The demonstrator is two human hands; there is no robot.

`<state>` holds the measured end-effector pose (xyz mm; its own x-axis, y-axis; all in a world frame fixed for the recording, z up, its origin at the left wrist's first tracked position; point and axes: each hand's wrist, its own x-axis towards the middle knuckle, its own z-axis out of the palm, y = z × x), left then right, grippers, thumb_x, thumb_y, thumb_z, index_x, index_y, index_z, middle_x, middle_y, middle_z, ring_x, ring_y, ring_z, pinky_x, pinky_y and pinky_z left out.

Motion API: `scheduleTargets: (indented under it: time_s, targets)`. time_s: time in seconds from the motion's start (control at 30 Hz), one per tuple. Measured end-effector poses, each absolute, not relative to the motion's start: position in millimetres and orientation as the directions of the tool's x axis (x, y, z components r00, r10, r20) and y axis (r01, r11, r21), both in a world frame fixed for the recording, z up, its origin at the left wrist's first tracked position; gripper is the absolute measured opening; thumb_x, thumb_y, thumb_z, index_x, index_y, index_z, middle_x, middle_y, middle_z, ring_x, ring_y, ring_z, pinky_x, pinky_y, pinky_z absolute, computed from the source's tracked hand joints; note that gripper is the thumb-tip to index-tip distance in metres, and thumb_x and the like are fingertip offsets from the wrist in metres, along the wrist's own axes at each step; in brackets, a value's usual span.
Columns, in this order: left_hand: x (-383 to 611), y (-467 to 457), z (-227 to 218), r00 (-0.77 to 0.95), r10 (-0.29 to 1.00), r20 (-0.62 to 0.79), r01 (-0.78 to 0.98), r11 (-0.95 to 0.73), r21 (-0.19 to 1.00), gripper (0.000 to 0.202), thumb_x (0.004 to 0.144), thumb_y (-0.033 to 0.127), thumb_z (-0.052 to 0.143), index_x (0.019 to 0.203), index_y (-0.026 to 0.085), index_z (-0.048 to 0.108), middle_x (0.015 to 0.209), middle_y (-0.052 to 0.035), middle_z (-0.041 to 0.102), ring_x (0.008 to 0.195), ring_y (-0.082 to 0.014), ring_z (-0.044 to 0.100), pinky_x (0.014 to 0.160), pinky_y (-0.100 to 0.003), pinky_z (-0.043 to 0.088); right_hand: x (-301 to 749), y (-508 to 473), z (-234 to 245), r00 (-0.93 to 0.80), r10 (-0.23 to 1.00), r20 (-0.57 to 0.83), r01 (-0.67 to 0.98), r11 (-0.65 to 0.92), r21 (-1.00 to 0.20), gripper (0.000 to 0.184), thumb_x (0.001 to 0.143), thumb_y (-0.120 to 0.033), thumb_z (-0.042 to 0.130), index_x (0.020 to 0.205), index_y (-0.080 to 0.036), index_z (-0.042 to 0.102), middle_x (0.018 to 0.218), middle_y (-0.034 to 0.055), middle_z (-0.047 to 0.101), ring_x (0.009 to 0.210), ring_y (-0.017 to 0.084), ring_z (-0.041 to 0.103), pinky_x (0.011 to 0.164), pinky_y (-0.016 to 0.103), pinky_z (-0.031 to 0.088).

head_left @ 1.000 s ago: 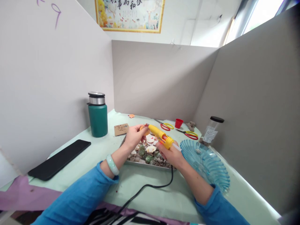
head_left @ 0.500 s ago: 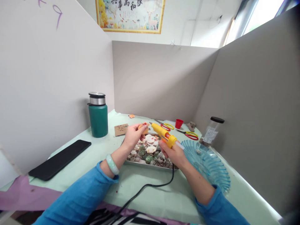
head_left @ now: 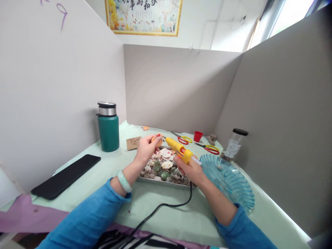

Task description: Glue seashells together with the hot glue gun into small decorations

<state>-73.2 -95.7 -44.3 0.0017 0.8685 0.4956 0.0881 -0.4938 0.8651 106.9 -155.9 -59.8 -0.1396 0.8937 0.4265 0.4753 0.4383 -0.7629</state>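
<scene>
Pinched in the fingers of my left hand (head_left: 145, 149) is a small orange shell piece (head_left: 157, 140) with some red on it, partly hidden by the fingers. My right hand (head_left: 190, 168) is wrapped round a yellow hot glue gun (head_left: 178, 148), a clear glue stick (head_left: 196, 160) poking from its back. The gun's nozzle points left and is right at the orange piece; whether they touch I cannot tell. Below both hands lies a metal tray (head_left: 166, 182) full of shells (head_left: 166, 165), white ones at the back and green and grey ones in front.
A black cord (head_left: 166, 204) runs from the gun across the front. To the right stand a blue glass plate (head_left: 233, 180) and a jar (head_left: 234, 145). Behind are two scissors (head_left: 209, 148) and a red cup (head_left: 198, 136). A green bottle (head_left: 108, 133) and black case (head_left: 70, 174) are left.
Both hands have shifted slightly left. The glue gun's nozzle has come closer to the orange piece, which is still held in my left hand.
</scene>
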Motion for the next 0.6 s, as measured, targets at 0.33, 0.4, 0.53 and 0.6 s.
scheduleTargets:
  time_s: [0.33, 0.4, 0.53, 0.6]
  targets:
    - [-72.8, -96.6, -45.5, 0.0, 0.851, 0.525, 0.175, -0.517, 0.838, 0.037, 0.077, 0.051, 0.053, 0.068, 0.016, 0.059, 0.047, 0.0025, 0.054, 0.038, -0.0078, 0.047, 0.04, -0.018, 0.035, 106.3, -156.9, -58.4, -0.134, 0.89, 0.435, 0.498, 0.44, -0.747, 0.046, 0.082, -0.049, 0.047, 0.046, -0.02, 0.041, 0.038, -0.0041, 0.039, 0.042, 0.01, 0.039, 0.046, 0.023, 0.034]
    - [-73.0, -97.2, -44.6, 0.0, 0.854, 0.52, 0.178, -0.512, 0.84, 0.037, 0.077, 0.051, 0.053, 0.068, 0.016, 0.059, 0.046, 0.0026, 0.054, 0.038, -0.0079, 0.046, 0.04, -0.018, 0.035, 106.3, -156.9, -58.7, -0.144, 0.888, 0.437, 0.492, 0.447, -0.747, 0.046, 0.082, -0.05, 0.047, 0.047, -0.02, 0.042, 0.038, -0.0039, 0.039, 0.042, 0.01, 0.04, 0.046, 0.024, 0.035]
    - [-73.4, -98.1, -43.7, -0.01, 0.85, 0.526, 0.19, -0.515, 0.836, 0.036, 0.077, 0.051, 0.053, 0.068, 0.016, 0.059, 0.046, 0.0025, 0.054, 0.039, -0.0082, 0.047, 0.041, -0.018, 0.035, 106.8, -156.7, -59.5, -0.136, 0.89, 0.435, 0.502, 0.44, -0.745, 0.047, 0.083, -0.05, 0.045, 0.047, -0.02, 0.042, 0.039, -0.0037, 0.04, 0.042, 0.01, 0.04, 0.046, 0.024, 0.035]
    - [-73.5, -97.8, -44.2, -0.012, 0.846, 0.533, 0.198, -0.521, 0.83, 0.036, 0.077, 0.05, 0.053, 0.069, 0.016, 0.061, 0.046, 0.0025, 0.054, 0.039, -0.0082, 0.047, 0.041, -0.018, 0.035, 106.9, -156.9, -59.1, -0.132, 0.887, 0.442, 0.507, 0.444, -0.739, 0.047, 0.083, -0.05, 0.046, 0.046, -0.02, 0.042, 0.039, -0.0037, 0.04, 0.042, 0.01, 0.04, 0.047, 0.024, 0.035]
